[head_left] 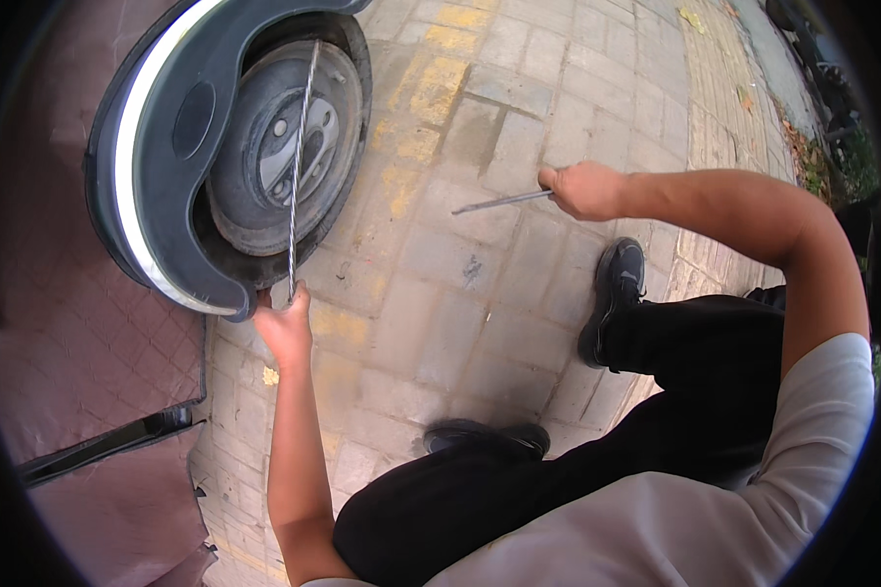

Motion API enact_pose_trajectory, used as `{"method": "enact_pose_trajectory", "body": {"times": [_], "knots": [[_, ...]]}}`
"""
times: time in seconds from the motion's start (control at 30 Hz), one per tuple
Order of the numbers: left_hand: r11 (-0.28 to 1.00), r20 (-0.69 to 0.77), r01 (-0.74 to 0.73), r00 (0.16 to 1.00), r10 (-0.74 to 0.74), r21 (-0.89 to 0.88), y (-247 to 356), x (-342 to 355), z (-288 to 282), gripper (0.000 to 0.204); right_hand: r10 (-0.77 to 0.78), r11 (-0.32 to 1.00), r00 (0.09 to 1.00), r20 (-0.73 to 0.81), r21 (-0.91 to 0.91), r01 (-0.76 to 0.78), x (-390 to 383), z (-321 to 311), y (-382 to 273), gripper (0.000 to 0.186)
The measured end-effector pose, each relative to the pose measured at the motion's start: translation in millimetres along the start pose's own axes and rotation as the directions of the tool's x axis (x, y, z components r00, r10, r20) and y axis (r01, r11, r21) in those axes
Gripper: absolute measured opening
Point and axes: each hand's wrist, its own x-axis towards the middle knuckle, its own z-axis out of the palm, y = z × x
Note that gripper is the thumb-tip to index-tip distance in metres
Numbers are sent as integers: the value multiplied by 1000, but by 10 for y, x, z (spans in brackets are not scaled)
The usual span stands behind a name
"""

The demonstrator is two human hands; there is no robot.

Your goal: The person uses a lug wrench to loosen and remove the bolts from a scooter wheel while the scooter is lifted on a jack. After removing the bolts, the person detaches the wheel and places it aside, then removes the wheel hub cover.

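My left hand (286,331) is closed round the lower end of a long twisted metal rod (299,176). The rod rises almost upright across the front of a dusty dark wheel (250,161), its upper end near the wheel's top rim. My left fingers are right beside the lower tip of a black fender (166,88) that arches over the wheel. Out to the right, away from the wheel, my right hand (585,190) grips a thin, straight metal rod (499,203) that points left. Its grip end is hidden in my fist, so I cannot tell its kind.
A brown quilted cover (98,342) hangs along the left side by the fender. Paving blocks (440,333) with worn yellow marks lie underfoot. My black shoes (615,298) are planted on them. Fallen leaves and plants (814,161) edge the far right.
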Motion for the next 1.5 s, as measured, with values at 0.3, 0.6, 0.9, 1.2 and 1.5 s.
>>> {"method": "enact_pose_trajectory", "body": {"times": [0.3,0.6,0.9,1.2,1.5], "knots": [[967,157,206,961,-229,150,142,52,-212,59,70,931,850,-522,341,133,885,-980,130,34],[915,177,361,903,-392,182,254,44,-234,53,-79,881,780,-621,323,347,1797,-796,437,38],[782,-28,456,870,-492,425,516,42,-55,48,-404,754,685,-606,204,624,2522,-1217,817,41],[844,-2,448,883,-469,296,417,21,-78,50,-65,825,899,-434,483,293,1613,-1340,111,44],[836,-62,451,888,-456,312,472,37,46,53,67,696,947,-315,694,182,1479,-1103,-126,43]]}}
